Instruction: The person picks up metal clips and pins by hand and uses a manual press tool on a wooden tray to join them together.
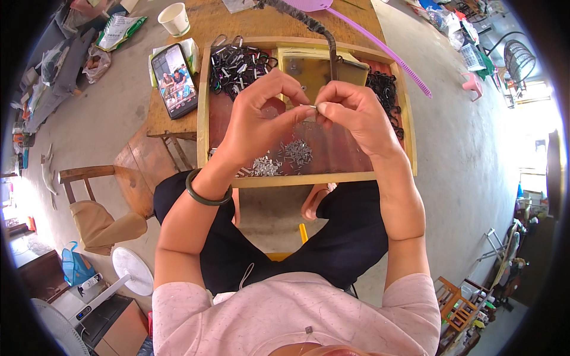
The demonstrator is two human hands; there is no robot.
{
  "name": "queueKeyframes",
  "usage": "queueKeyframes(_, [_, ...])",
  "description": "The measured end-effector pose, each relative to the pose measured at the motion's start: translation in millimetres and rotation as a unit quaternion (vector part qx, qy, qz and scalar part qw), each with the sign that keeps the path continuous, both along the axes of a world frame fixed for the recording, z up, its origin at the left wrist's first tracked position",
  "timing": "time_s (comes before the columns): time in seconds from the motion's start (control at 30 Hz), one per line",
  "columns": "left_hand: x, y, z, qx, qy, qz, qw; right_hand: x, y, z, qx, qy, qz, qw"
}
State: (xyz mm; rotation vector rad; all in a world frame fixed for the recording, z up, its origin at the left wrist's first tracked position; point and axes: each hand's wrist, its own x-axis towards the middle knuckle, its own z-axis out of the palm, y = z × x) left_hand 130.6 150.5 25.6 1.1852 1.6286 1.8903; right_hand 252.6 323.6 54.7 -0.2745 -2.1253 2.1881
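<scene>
My left hand [261, 115] and my right hand [358, 118] meet fingertip to fingertip over a shallow wooden tray [205, 118] with a reddish bottom. Both pinch a tiny pale piece, mostly hidden by the fingers, which looks like a small metal clip [313, 107]. Below the hands lie two heaps of small silvery metal clips, one brighter [265, 167] and one greyer [295, 152]. Black elastic loops with metal clips [240, 65] are piled in the tray's far left corner. More black loops [385, 89] lie along its right side.
Behind my hands stands a yellowish block [297, 65] with a dark wrapped bar [312, 24] above it. A phone [175, 80] leans left of the tray, near a paper cup [174, 19]. A purple plastic fly swatter [380, 44] crosses the far right corner. A wooden chair [86, 173] stands left.
</scene>
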Motion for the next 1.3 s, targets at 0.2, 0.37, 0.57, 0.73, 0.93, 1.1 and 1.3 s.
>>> queueKeyframes(0.2, [2, 2, 6, -0.006, 0.343, 0.113, 0.932, -3, -2, -4, 0.093, -0.018, -0.042, 0.995])
queueKeyframes(0.37, [-1, -3, 1, -0.049, 0.213, 0.074, 0.973, -5, -5, -1, 0.154, -0.021, -0.041, 0.987])
queueKeyframes(0.57, [-5, -3, -9, -0.064, -0.013, 0.033, 0.997, -6, -20, 1, 0.393, 0.177, -0.104, 0.896])
queueKeyframes(0.73, [-7, 0, -15, -0.030, -0.053, 0.014, 0.998, -8, -21, 2, 0.503, 0.234, -0.107, 0.825])
queueKeyframes(0.93, [-12, -2, -11, -0.051, -0.125, -0.013, 0.991, -19, -21, 2, 0.463, 0.232, -0.122, 0.847])
queueKeyframes(1.1, [-30, -3, -11, -0.019, -0.145, 0.110, 0.983, -51, 5, 5, 0.498, 0.103, -0.116, 0.853])
queueKeyframes(1.3, [-44, -15, -2, 0.031, -0.167, 0.146, 0.975, -83, 9, 21, 0.596, 0.000, -0.056, 0.801])
